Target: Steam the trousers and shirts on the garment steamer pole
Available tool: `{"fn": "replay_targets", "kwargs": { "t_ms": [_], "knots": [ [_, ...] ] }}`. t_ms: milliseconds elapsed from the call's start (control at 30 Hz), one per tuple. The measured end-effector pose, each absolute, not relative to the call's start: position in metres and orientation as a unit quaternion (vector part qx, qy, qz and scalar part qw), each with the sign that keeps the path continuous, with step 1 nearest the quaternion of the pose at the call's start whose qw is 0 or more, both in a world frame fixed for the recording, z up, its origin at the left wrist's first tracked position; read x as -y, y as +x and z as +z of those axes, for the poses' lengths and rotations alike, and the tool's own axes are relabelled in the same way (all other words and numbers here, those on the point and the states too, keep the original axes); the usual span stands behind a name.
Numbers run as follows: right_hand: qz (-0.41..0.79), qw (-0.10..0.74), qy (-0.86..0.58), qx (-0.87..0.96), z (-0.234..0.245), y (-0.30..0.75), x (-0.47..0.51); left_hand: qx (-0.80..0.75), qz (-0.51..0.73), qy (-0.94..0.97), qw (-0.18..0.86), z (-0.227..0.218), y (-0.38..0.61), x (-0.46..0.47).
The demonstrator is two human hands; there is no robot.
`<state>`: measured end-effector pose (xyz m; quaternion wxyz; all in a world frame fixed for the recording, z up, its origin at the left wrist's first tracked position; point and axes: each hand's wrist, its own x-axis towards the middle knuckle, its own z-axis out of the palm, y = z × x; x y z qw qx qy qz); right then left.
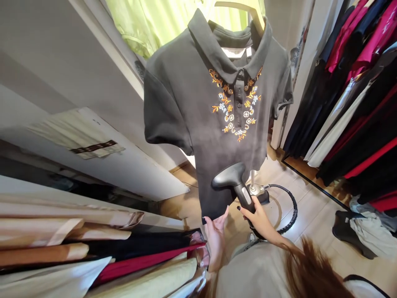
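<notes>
Embroidery in orange and white, worked as flowers and leafy scrolls, framed the button placket of a dark grey, short-sleeved polo shirt, which hung in the upper centre of the frame from a pale, curved hanger. The two hands were apart from each other below it. At the bottom centre, the left hand had the shirt's lower hem pinched at its corner, thumb and fingers spread along the edge. Just to its right, the right hand was closed around the handle of a black plastic garment steamer with a broad, flat head. That head overlapped the lower part of the shirt; whether it pressed on the cloth could not be told. A black ribbed hose curved across the pale plank floor, right of the right hand. Bright yellow-green fabric showed behind the shirt at the upper left of centre. Black, white and magenta hanging clothes filled the upper right, while beige, white and crimson garments stretched across the lower left.
</notes>
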<state>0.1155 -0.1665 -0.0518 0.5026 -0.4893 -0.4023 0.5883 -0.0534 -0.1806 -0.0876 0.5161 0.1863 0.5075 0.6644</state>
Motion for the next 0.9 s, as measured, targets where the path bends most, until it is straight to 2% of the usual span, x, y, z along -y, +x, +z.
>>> {"fn": "replay_targets", "kwargs": {
  "t_ms": [167,367,533,700,900],
  "knots": [
    [0.584,0.483,-0.498,0.422,-0.061,0.106,0.163,-0.499,0.655,0.139,0.551,-0.085,-0.052,0.187],
    [0.602,0.462,-0.504,0.412,-0.050,0.104,0.164,-0.487,0.700,0.083,0.515,-0.078,-0.056,0.189],
    [0.615,0.446,-0.509,0.406,-0.046,0.104,0.163,-0.471,0.714,0.118,0.504,-0.073,-0.055,0.191],
    [0.625,0.467,-0.485,0.396,-0.034,0.099,0.148,-0.447,0.740,0.136,0.485,-0.069,-0.049,0.193],
    [0.619,0.512,-0.442,0.399,0.007,0.099,0.119,-0.435,0.754,0.094,0.483,-0.071,-0.047,0.193]
  ]
}}
